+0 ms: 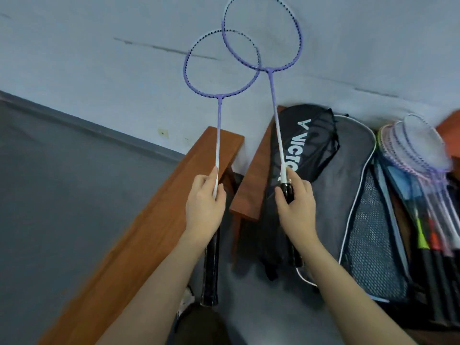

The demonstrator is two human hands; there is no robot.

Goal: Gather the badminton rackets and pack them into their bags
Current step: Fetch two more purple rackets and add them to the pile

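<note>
Purple-framed badminton rackets, one (219, 135) gripped in the left hand (204, 205), one (275, 105) in the right hand (296, 205); heads cross at 12 o'clock above a black Victor racket bag (313, 145).

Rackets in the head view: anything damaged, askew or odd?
Nothing looks damaged. The left hand grips one purple racket on its shaft above the black grip; the right hand grips the other purple racket at the top of its grip. Their heads overlap, crossing near the right one's throat. The racket pile at right is blurred.
</note>
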